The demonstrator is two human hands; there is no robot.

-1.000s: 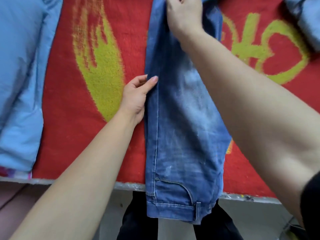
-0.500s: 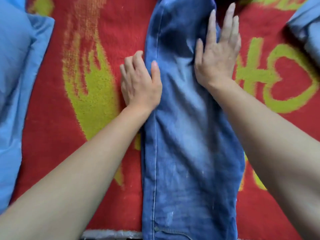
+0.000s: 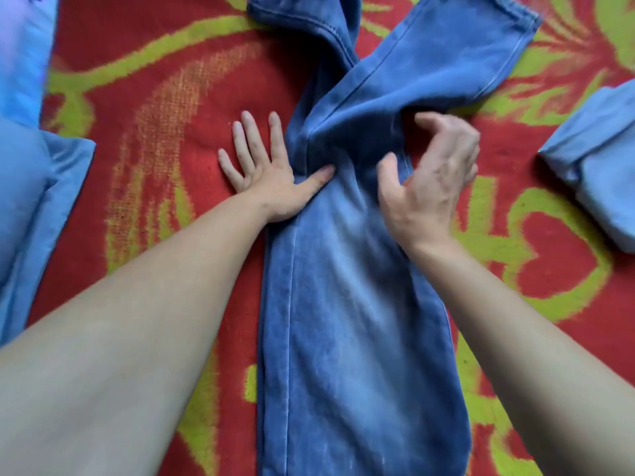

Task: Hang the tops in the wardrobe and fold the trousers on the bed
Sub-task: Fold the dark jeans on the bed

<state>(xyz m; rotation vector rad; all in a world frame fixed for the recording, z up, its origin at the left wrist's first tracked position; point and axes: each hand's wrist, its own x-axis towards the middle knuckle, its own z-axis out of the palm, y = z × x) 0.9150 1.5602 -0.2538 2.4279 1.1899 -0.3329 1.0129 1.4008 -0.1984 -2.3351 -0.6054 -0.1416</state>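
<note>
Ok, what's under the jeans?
The red and yellow blanket, showing on both sides of the jeans. Whether anything else lies beneath is hidden by the denim.

Jeans (image 3: pixel 350 304): the waistband end is cut off by the near edge. The far-left leg runs out past the far edge, hem unseen. Right hand (image 3: pixel 429 180): motion-blurred, fingertip contact with the denim not determinable. Blue pillow (image 3: pixel 24 187), left: cut by the left edge, its far corner smeared. Folded light-blue garment (image 3: pixel 598 180), right: cut by the right edge, type not determinable. Bed cover (image 3: pixel 171 132): pattern hidden beneath the jeans.
</note>
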